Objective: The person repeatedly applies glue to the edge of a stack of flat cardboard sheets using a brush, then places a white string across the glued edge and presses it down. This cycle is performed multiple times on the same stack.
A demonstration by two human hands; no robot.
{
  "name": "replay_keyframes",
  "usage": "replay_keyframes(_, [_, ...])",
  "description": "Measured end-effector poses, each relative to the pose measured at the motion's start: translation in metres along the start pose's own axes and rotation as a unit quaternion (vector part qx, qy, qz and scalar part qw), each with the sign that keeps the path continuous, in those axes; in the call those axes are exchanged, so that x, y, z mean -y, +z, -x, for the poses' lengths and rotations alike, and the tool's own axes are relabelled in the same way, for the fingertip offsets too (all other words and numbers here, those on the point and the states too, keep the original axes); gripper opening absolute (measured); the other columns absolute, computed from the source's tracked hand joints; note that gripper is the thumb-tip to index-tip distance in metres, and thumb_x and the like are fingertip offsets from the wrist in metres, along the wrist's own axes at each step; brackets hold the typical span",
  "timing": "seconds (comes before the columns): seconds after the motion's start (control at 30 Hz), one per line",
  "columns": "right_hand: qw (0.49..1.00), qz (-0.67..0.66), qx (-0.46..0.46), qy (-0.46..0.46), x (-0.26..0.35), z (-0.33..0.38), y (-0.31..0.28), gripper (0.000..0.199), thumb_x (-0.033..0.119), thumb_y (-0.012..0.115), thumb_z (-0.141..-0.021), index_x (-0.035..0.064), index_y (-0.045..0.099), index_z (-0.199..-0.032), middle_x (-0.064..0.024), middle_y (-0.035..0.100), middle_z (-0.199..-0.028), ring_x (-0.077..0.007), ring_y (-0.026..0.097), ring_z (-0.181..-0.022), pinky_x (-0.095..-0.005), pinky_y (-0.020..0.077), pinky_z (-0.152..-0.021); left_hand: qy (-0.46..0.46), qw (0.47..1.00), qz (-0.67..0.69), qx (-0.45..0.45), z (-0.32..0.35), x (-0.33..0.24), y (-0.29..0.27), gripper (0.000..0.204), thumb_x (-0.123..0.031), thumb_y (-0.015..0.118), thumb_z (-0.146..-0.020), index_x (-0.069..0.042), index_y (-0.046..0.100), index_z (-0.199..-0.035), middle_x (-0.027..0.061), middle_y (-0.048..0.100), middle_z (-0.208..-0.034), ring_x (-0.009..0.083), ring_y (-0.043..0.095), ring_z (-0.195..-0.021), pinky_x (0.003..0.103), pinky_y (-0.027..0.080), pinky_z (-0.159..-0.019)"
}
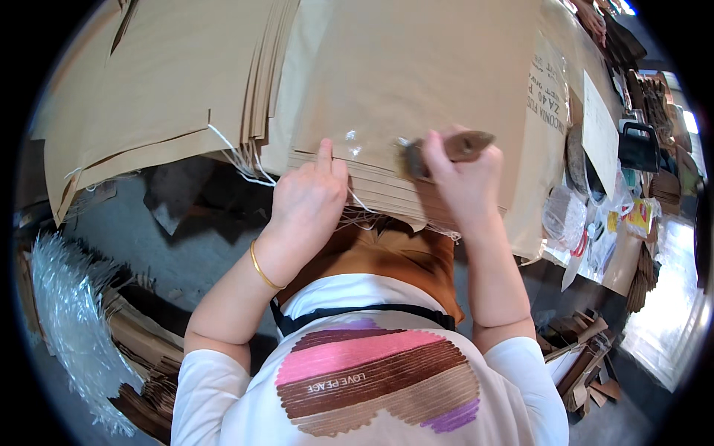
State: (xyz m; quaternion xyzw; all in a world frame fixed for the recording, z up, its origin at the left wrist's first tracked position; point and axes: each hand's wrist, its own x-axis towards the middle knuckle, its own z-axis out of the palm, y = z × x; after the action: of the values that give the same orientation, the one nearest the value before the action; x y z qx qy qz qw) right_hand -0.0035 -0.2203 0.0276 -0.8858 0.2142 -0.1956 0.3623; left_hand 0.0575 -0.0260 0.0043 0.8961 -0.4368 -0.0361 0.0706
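A stack of brown paper bags (416,82) lies before me, its near edges fanned into several layers. My left hand (311,189) rests flat at the stack's near left edge, index finger stretched out on the paper, holding nothing. In my right hand (472,175) is a brush (468,145) with a wooden handle. Its dark bristles point left and touch or hover just above the top sheet; which one I cannot tell. Shiny wet patches (353,143) show on the paper between my hands. White strings (361,199) hang out by the near edge, beside my left hand.
Another pile of brown paper bags (163,82) with white strings lies at left. At right are a white sheet (599,134), a black container (639,146), red-handled scissors (579,244) and plastic packets (638,217). A bundle of clear plastic strands (74,327) stands lower left.
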Motion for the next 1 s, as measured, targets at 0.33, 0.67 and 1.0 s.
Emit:
replay_keyframes(0.33, [0.957, 0.278, -0.067, -0.037, -0.058, 0.011, -0.068, 0.024, 0.016, 0.069, -0.076, 0.0010, 0.058, -0.061, -0.0134, 0.057, -0.056, -0.0268, 0.059, -0.050, -0.0357, 0.0457, -0.050, 0.012, 1.000, -0.014, 0.000, -0.002, -0.002, -0.002, 0.020, 0.001, 0.061, -0.065, -0.001, 0.050, -0.081, 0.0246, 0.055, -0.124, 0.0259, 0.064, -0.070, 0.034, 0.053, -0.062])
replay_keyframes(0.67, [0.936, -0.345, -0.042, 0.050, 0.025, 0.017, -0.016, 0.014, 0.009, 0.067, -0.081, -0.0014, 0.060, -0.075, -0.0030, 0.061, -0.061, -0.0105, 0.057, -0.050, -0.0269, 0.0470, -0.049, 0.004, 0.999, -0.028, 0.022, -0.002, -0.004, -0.002, 0.022, 0.002, 0.061, -0.065, -0.001, 0.050, -0.083, 0.0237, 0.054, -0.124, 0.0287, 0.064, -0.071, 0.036, 0.053, -0.061])
replay_keyframes(1.0, [0.980, -0.061, -0.057, 0.179, -0.051, 0.024, -0.062, 0.018, 0.016, 0.062, -0.079, -0.0002, 0.059, -0.071, -0.0136, 0.062, -0.064, -0.0225, 0.063, -0.059, -0.0335, 0.0492, -0.056, -0.010, 1.000, -0.011, 0.006, -0.002, -0.005, 0.002, 0.007, -0.003, 0.053, -0.083, 0.002, 0.050, -0.084, 0.0216, 0.055, -0.124, 0.0353, 0.063, -0.068, 0.041, 0.052, -0.058])
